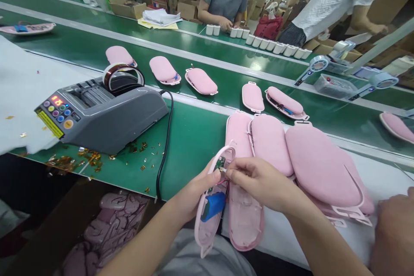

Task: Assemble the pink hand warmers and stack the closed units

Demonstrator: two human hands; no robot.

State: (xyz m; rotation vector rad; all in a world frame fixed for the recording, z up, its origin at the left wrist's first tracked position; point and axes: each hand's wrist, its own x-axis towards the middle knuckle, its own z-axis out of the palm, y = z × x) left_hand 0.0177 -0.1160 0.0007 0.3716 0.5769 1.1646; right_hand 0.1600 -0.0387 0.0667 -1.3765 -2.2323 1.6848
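My left hand [199, 187] is closed round the edge of an open pink plastic shell [204, 224], tilted upright in front of me. Inside it sit a green circuit board [220, 163] and a blue-wrapped battery [213, 207], with a thin red wire beside them. The fingertips of my right hand [255, 177] pinch a small white piece [223, 169] at the board; its exact kind is too small to tell. Just right of the held shell, a second pink shell half [246, 220] lies hollow side up, partly behind my right hand.
Stacked pink cases [323, 164] lie on the right. A grey tape dispenser [119, 116] with an amber tape roll stands left, its black cable [166, 142] crossing the green table. More pink cases [200, 81] lie on the green conveyor. Two people stand beyond; another person's arm [393, 233] shows at right.
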